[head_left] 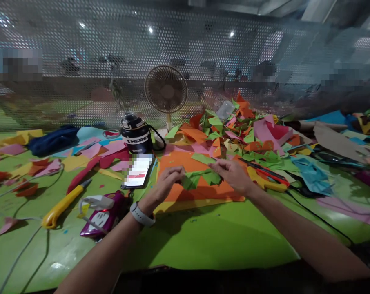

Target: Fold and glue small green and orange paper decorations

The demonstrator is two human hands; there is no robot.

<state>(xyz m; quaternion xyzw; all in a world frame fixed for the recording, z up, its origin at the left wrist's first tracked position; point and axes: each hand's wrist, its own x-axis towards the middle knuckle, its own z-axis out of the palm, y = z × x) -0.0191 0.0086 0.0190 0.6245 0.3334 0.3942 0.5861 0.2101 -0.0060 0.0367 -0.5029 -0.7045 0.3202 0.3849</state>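
Note:
A crumpled or cut green paper piece (201, 179) spans the space between my two hands, above an orange paper sheet (172, 161). My left hand (171, 179), with a pale watch (142, 215) on its wrist, is closed on the paper's left end. At the other end my right hand (232, 173) pinches with thumb and fingers at the paper's upper right. A flat light-green strip (203, 158) lies by the right fingertips; whether they hold it too, I cannot tell. Yellow paper (185, 207) shows under the orange sheet.
A phone (138, 171), black bottle (136, 134) and fan (166, 90) stand or lie beyond my left hand. Left are a yellow-handled tool (64, 206) and a purple device (103, 216) with a white cable. Paper scraps (215, 126) heap behind; a yellow corded tool (266, 179) lies right.

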